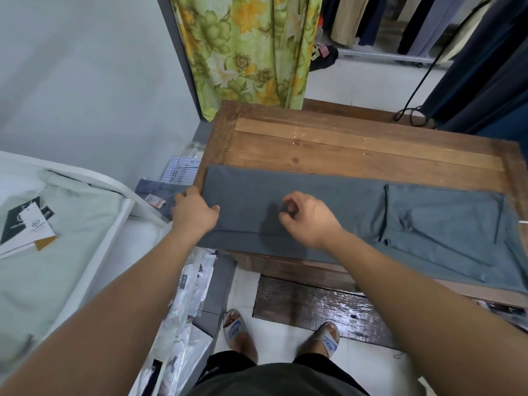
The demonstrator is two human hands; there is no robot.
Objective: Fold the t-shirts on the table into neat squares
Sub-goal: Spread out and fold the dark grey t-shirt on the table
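1. Far left, a pale green garment (57, 267) lies with hang tags (40, 227) on it; their print is too small to read.
2. The left hand (194, 214) has its grip closed round the left end of the grey t-shirt (337, 204), thumb on top.
3. The right hand (310, 220) pinches the cloth near the middle, fingers curled.
4. The shirt lies as a long strip across the wooden table (371, 155), a sleeve folded in. I'd say the crosswise fold is next: carry the left end rightward, matching edges.
5. The slides (328, 342) on the feet below read "NIKE".
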